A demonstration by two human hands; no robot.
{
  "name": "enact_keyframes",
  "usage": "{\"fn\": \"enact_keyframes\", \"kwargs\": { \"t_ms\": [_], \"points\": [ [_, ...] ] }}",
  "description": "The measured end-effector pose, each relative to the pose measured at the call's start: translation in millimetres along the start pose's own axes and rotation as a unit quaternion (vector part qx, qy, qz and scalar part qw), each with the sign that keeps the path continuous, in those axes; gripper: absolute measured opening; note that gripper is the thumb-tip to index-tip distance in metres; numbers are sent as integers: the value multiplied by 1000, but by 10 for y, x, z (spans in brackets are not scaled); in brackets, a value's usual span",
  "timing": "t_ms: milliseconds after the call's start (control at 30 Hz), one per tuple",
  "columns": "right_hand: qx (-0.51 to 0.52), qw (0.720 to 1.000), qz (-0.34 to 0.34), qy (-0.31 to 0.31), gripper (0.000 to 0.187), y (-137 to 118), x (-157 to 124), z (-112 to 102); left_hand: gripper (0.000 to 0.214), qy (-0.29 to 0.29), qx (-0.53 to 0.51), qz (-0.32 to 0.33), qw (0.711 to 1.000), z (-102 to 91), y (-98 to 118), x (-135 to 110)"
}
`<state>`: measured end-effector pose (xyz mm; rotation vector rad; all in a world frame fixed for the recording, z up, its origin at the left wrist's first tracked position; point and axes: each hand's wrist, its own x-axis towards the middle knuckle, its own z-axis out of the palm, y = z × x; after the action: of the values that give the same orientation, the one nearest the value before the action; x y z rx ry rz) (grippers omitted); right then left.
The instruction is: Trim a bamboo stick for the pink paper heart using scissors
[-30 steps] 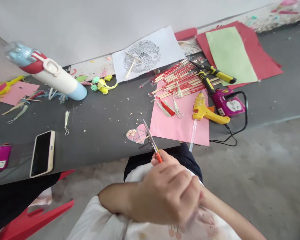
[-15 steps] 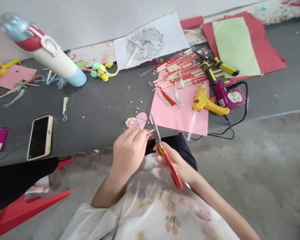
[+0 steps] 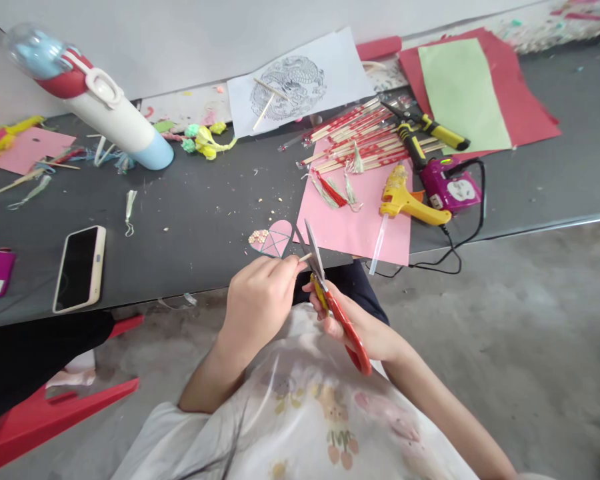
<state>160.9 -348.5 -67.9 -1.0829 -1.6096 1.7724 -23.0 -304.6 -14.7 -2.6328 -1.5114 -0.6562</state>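
Worktop (image 3: pixel 205 220) edge lay just ahead of both hands. The left hand (image 3: pixel 260 300) was pinched shut, the right hand (image 3: pixel 354 328) closed through red scissors (image 3: pixel 333 303) with blades parted (angled upward, I'd judge, to bite squarely) about the thin stick (image 3: pixel 304 257) poking from the left fingertips.

The dark table (image 3: pixel 205 220) runs across the upper half of the frame, its surface littered with small scraps. At left lie a phone (image 3: pixel 79 268), face up near the front edge, and a white flask (image 3: pixel 105 113) on its side, upper left. A pink heart (image 3: pixel 273 239) lies at the front edge, centre, just beside a pink sheet (image 3: pixel 350 227); a dragon print (image 3: pixel 300 83) and red sheets (image 3: pixel 530 107) lie along the top.
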Motion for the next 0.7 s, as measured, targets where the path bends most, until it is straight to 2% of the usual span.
{"fn": "enact_keyframes", "kwargs": {
  "t_ms": [200,533,600,700],
  "points": [
    [-6,1000,2,8,65,-9,-19,12,18,-12,10,6,1000,-39,10,-10],
    [-5,992,93,91,40,-69,51,103,22,-46,14,-2,999,17,-85,32],
    [-8,990,96,106,41,-90,84,106,17,-25,20,-5,999,31,-93,53],
    [1,989,77,129,43,-121,151,76,21,73,13,-12,997,-10,-39,85]
  ]
}}
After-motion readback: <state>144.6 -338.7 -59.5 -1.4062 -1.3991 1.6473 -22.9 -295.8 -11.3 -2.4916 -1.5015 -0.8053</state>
